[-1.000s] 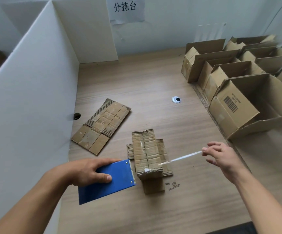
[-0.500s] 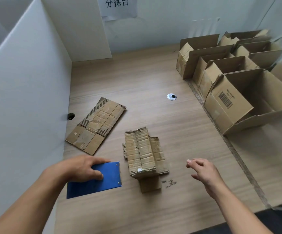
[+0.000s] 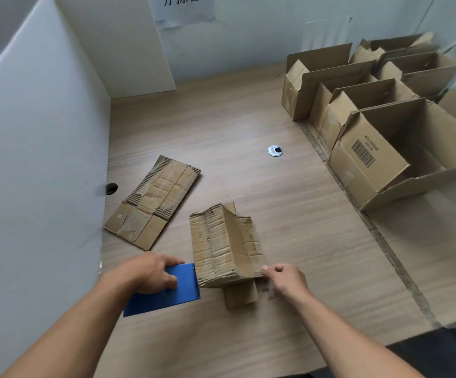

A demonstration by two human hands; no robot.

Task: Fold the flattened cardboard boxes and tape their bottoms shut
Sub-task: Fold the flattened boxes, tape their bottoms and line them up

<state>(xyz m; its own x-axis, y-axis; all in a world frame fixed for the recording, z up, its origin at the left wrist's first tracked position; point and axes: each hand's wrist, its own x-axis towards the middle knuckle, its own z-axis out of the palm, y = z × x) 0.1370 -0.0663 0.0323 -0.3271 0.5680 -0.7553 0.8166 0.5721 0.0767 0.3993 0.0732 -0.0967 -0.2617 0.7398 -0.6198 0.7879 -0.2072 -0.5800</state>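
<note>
Desk (image 3: pixel 248 118), white-partitioned bay | tape strand gone since last second | right hand (image 3: pixel 287 279) fingers (image 3: pixel 269 268) now pinch folded box (image 3: pixel 221 246) mid-desk, near corner | left hand (image 3: pixel 150 271) grips blue dispenser (image 3: pixel 167 301) | bottom seam judged taped.

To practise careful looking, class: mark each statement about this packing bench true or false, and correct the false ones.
1. The left hand grips a blue tape dispenser. True.
2. The right hand lies flat on the table, touching nothing. False: it pinches the near corner of the small cardboard box.
3. A flattened cardboard box lies near the white partition. True.
4. The open boxes stand along the table's left side. False: they stand on the right.
5. Cardboard covers the metal grommet. False: it lies bare.
</note>
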